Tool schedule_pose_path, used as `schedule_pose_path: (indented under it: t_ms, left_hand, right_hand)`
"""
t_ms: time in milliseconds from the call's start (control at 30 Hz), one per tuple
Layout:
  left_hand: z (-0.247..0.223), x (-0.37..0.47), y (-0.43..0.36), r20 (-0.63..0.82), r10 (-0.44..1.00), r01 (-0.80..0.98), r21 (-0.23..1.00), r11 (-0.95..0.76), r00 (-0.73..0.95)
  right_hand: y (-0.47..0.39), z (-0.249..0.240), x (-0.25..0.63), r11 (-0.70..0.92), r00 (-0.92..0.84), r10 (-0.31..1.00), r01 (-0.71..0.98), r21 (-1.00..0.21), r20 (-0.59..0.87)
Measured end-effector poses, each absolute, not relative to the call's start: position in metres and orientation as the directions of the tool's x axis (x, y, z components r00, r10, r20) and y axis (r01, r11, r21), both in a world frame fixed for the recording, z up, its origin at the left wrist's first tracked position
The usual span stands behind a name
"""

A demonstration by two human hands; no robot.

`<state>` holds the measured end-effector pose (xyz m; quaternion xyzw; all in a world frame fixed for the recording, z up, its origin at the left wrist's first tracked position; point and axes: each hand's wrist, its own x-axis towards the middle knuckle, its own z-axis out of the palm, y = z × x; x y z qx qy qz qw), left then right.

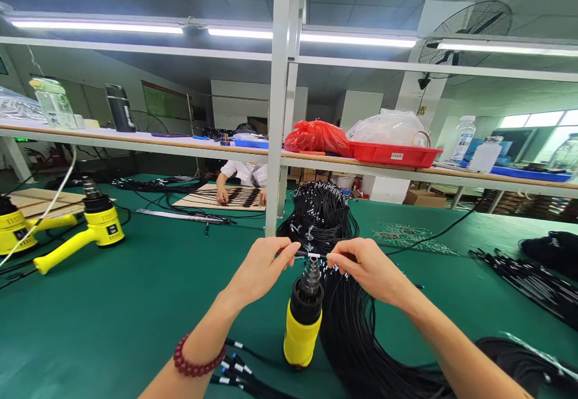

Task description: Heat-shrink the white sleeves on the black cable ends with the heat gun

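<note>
While your left hand (263, 268) and right hand (371, 268) face each other, the fingers of both pinch a thin black cable (302, 254), its white section (313, 256) held level at the mouth of the metal nozzle (310, 278); whether they touch cannot be told. Below, the yellow heat gun (301, 334) stands upright on the green counter (176, 293), beside a long bundle of black cables (354, 318).

On the left part of a shelf (90, 135), a clear bottle (56, 107) stands near a black flask (120, 108). Further right, a red bag (318, 137) lies beside a red tray (392, 156) holding clear plastic (388, 127), with a blue tray (528, 174) near the right edge. Beyond the shelf, a person (244, 173) in white is at a wooden board (187, 201). A black fan (465, 30) and lit tubes (97, 26) are overhead.
</note>
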<state>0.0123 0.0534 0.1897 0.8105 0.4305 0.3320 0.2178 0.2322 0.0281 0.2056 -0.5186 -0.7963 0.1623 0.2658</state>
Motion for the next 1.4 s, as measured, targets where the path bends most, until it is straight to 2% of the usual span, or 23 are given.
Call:
schedule_pose_path:
  t_ms: [100, 333, 533, 700, 900, 1100, 1200, 1300, 1367, 1400]
  left_hand:
    - [0.189, 0.011, 0.054, 0.329, 0.851, 0.562, 0.644, -0.518, 0.409]
    - [0.188, 0.011, 0.053, 0.396, 0.832, 0.491, 0.675, -0.551, 0.389]
    - [0.188, 0.012, 0.054, 0.385, 0.837, 0.539, 0.642, -0.546, 0.389]
    - [0.185, 0.012, 0.054, 0.348, 0.869, 0.558, 0.667, -0.493, 0.353]
    - [0.186, 0.012, 0.051, 0.415, 0.827, 0.520, 0.644, -0.561, 0.379]
    - [0.186, 0.009, 0.055, 0.419, 0.842, 0.539, 0.648, -0.539, 0.338]
    - [0.169, -0.011, 0.064, 0.315, 0.874, 0.663, 0.569, -0.486, 0.371]
    - [0.129, -0.041, 0.072, 0.099, 0.928, 0.802, 0.474, -0.362, 0.360]
    - [0.096, -0.060, 0.074, -0.061, 0.940, 0.857, 0.435, -0.277, 0.335]
    - [0.079, -0.066, 0.074, -0.137, 0.936, 0.878, 0.412, -0.244, 0.325]
  right_hand:
    - [0.026, 0.207, 0.230, 0.416, -0.335, 0.910, 0.732, -0.540, 0.246]
    - [0.029, 0.200, 0.225, 0.433, -0.301, 0.900, 0.690, -0.580, 0.314]
    - [0.024, 0.204, 0.224, 0.434, -0.334, 0.900, 0.738, -0.517, 0.279]
    - [0.023, 0.204, 0.224, 0.438, -0.356, 0.899, 0.757, -0.486, 0.255]
    - [0.027, 0.200, 0.224, 0.437, -0.307, 0.898, 0.717, -0.543, 0.316]
    - [0.034, 0.196, 0.233, 0.391, -0.247, 0.915, 0.732, -0.558, 0.318]
    - [0.047, 0.184, 0.256, 0.272, -0.135, 0.949, 0.812, -0.517, 0.286]
    - [0.062, 0.159, 0.290, 0.122, -0.075, 0.984, 0.945, -0.302, 0.162]
    - [0.068, 0.140, 0.311, -0.012, 0.014, 1.000, 0.988, -0.153, 0.012]
    - [0.069, 0.131, 0.319, -0.033, 0.026, 0.998, 0.991, -0.126, -0.058]
